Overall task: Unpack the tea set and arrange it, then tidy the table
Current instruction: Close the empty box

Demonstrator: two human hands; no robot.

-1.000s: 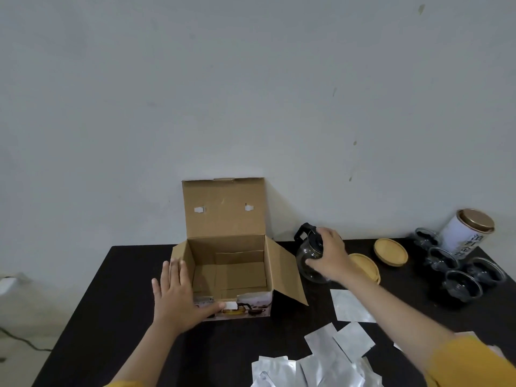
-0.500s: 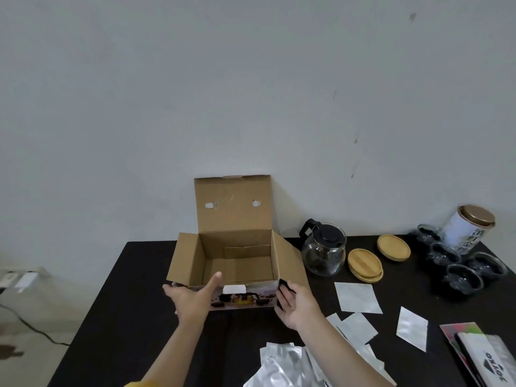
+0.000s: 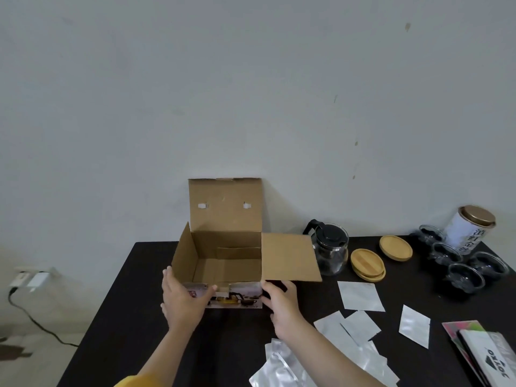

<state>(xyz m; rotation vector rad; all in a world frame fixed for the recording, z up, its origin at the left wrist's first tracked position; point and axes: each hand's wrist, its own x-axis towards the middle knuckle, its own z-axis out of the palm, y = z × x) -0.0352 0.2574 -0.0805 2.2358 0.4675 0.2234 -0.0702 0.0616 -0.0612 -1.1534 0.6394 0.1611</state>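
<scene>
An open, empty cardboard box (image 3: 226, 247) stands on the black table (image 3: 134, 317), its lid upright against the wall and its right flap spread flat. My left hand (image 3: 183, 300) grips the box's front left corner, thumb on the printed front face. My right hand (image 3: 279, 303) presses against the front right corner, under the flap. The glass teapot (image 3: 331, 250) with a black lid stands just right of the box. Wooden coasters (image 3: 367, 263) lie beside it, one more coaster (image 3: 396, 246) further right. Several glass cups (image 3: 463, 276) cluster at the far right.
A white tin with a gold lid (image 3: 469, 229) leans behind the cups. Silver foil packets (image 3: 360, 296) are scattered over the table's right front, with a pile (image 3: 321, 364) near my right forearm. Printed booklets (image 3: 483, 350) lie at the right edge. A wall socket and cable (image 3: 33, 280) sit left.
My right hand let go of the teapot and came to the box's front right corner. My left hand shifted to the front left corner. The right flap has opened out flat.
</scene>
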